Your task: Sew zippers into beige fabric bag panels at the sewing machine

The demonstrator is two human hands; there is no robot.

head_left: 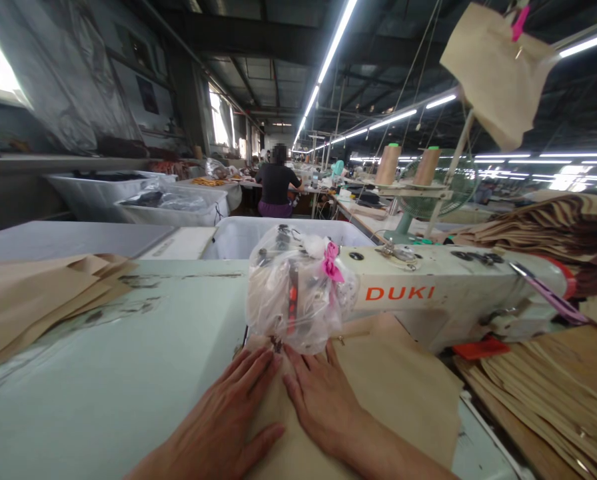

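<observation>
A tan fabric piece (398, 380) lies flat under the head of a white sewing machine (398, 293). My left hand (228, 407) rests on the fabric's left side, fingers stretched toward the needle area. Opposite it, my right hand (323, 393) presses flat on the fabric with its fingertips close to the presser foot. Both hands are open, palms down. A clear plastic bag (303, 293), tied with a pink strip (332, 262), wraps the machine head and hides most of the needle.
Folded tan fabric (43, 300) lies on the green table (178, 373) at left. Stacked tan pieces (543, 400) and pink-handled scissors (548, 293) are at right. Behind the machine stand a white bin (233, 237), thread cones (388, 165) and a fan (403, 223). A person (277, 180) sits farther back.
</observation>
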